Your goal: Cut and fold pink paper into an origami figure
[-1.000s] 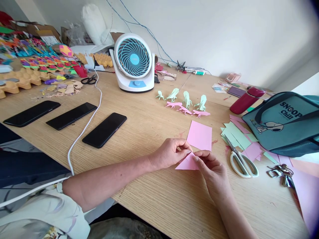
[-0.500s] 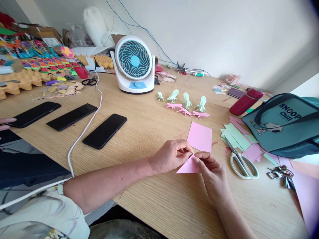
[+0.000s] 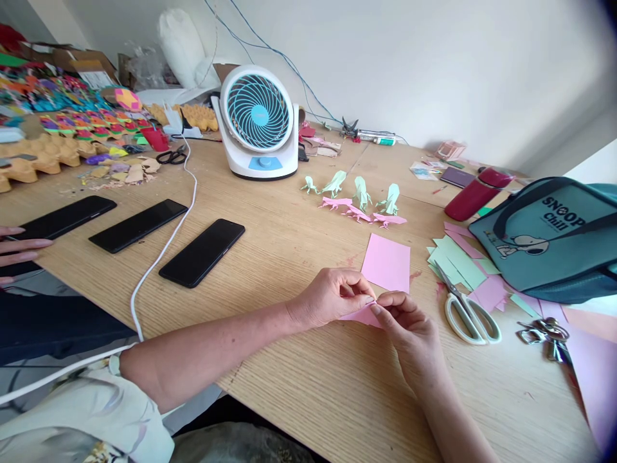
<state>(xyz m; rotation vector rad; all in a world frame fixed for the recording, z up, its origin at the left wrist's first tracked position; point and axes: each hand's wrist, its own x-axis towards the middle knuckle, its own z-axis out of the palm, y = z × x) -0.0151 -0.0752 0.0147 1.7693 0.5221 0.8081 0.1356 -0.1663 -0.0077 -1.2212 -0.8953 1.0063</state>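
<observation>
A round white fan with a blue swirly front (image 3: 260, 116) stands on the far part of the big table of light brown wood (image 3: 270, 222). Behind it is a puffy white bag (image 3: 180, 48). Thin blue wires (image 3: 289, 61) hang on the far wall. To the left, I see three flat black phones (image 3: 138, 225) in a row, and a long white cord (image 3: 134, 301) goes between the middle one and the right one. Far left are bumpy tan egg trays (image 3: 55, 154). On the right, a dark red bottle (image 3: 475, 195) is just beside a blue-green cloth bag with a white cartoon dog (image 3: 554, 238). Shiny metal keys (image 3: 554, 333) lie nearer.
</observation>
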